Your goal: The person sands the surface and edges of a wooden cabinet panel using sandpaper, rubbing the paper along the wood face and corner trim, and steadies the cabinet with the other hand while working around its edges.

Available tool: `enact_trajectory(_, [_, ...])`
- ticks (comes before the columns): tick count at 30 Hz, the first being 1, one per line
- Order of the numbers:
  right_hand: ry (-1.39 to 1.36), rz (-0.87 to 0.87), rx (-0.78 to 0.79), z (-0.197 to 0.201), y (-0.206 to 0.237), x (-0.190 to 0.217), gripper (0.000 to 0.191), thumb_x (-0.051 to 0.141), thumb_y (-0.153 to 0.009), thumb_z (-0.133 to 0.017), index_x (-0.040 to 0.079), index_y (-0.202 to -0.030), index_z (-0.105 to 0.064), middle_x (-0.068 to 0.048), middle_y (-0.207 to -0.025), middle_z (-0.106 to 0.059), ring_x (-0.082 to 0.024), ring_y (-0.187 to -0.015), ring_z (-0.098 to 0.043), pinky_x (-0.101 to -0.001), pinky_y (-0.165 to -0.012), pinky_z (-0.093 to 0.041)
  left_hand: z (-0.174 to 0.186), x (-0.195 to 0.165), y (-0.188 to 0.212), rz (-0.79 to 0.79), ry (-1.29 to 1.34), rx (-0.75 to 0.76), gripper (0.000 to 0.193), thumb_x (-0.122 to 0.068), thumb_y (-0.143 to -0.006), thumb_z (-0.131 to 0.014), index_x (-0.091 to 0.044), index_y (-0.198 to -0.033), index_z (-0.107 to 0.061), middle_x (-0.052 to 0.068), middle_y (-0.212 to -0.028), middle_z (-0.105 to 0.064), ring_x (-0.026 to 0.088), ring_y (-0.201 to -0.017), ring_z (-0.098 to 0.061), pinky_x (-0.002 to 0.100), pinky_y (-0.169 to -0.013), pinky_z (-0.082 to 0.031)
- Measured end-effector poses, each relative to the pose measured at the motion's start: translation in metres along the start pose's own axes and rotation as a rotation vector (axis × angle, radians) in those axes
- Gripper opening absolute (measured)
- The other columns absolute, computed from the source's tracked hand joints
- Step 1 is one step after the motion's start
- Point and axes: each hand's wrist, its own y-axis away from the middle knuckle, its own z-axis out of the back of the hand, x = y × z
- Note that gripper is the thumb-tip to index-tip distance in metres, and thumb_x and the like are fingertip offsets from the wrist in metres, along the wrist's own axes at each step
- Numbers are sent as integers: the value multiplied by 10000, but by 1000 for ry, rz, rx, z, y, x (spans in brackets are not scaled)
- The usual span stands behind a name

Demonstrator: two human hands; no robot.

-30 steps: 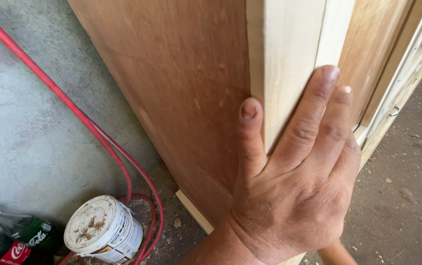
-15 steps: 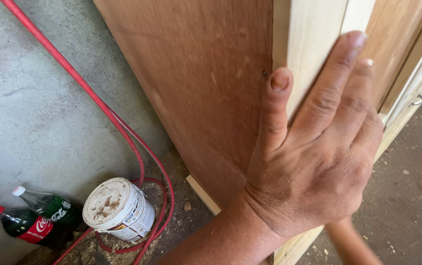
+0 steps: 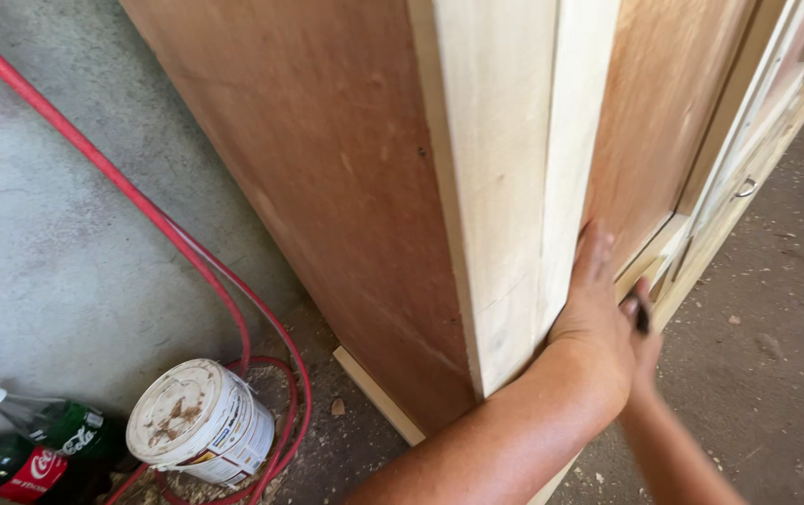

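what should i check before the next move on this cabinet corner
1. Left hand steadying the pale corner strip: ok, its palm lies on the strip's lower edge.
2. Right hand grip on the dark tool: cannot tell, it is mostly hidden behind the left hand.
3. Strip flush against the brown panel: ok where visible, no gap shows along the joint.
4. Floor by the cabinet base: not ok, a red hose and a white tub lie close by.
5. Bottles out of the way: ok, they lie by the wall, beyond the tub.
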Motion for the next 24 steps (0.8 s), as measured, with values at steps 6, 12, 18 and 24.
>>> enact_trajectory(6, [-204, -58, -8, 3, -23, -37, 441, 313, -1133, -503, 139, -1534, -564, -108, -1194, -688, -162, -981, -586, -355, -854, -502, -10, -13, -33, -3, 46, 98, 812, -544, -1006, -504, -32, -1602, -297, 283, -1696, -85, 528, -1545, 2, 699, -1121, 150])
enact_trajectory(12, [-181, -64, -50, 1, -21, -65, 405, 325, -1134, -589, 165, -1501, -653, -52, -979, -655, -135, -843, -530, -356, -719, -455, -18, -18, -35, -51, 57, 44, 751, -509, -1022, -449, 23, -1550, -408, 335, -1678, -162, 577, -1552, -25, 718, -1155, 173])
enact_trajectory(18, [132, -105, -186, 4, -98, -28, 506, 429, -1219, -565, -52, -1362, -633, -137, -1006, -693, -207, -778, -649, -405, -628, -514, -14, -9, -29, -94, 61, 71, 763, -455, -893, -682, -43, -1504, -486, 317, -1652, -221, 573, -1539, -83, 745, -1139, 148])
enact_trajectory(24, [185, -111, -125, 1, -74, -61, 483, 407, -1159, -485, -1, -1358, -652, -201, -1086, -723, -287, -934, -690, -468, -730, -529, -7, -8, -22, -131, 202, 32, 838, -470, -855, -721, -54, -1527, -444, 298, -1621, -294, 611, -1503, -155, 784, -1130, 147])
